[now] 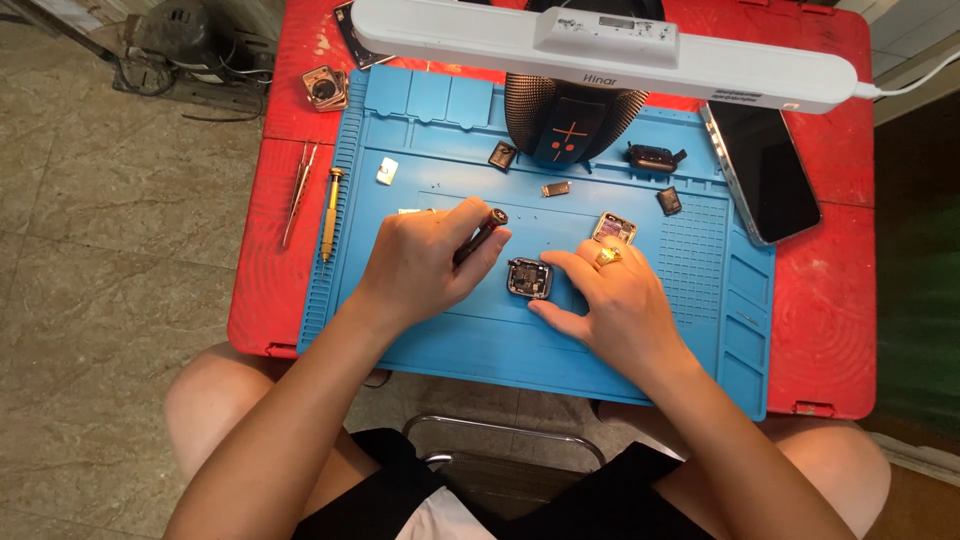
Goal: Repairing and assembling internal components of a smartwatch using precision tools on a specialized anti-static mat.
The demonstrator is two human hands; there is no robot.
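Note:
A small opened square watch body with exposed electronics lies on the blue work mat. My left hand grips a black screwdriver, its tip angled down toward the watch body's left edge. My right hand, with a gold ring on one finger, steadies the watch body from the right, thumb and index finger touching its sides. A detached square watch screen lies just behind my right hand.
The mat lies on a red table. A black speaker, small parts, a white lamp bar and a phone are at the back. Tweezers and a yellow screwdriver lie left. Another watch case sits at far left.

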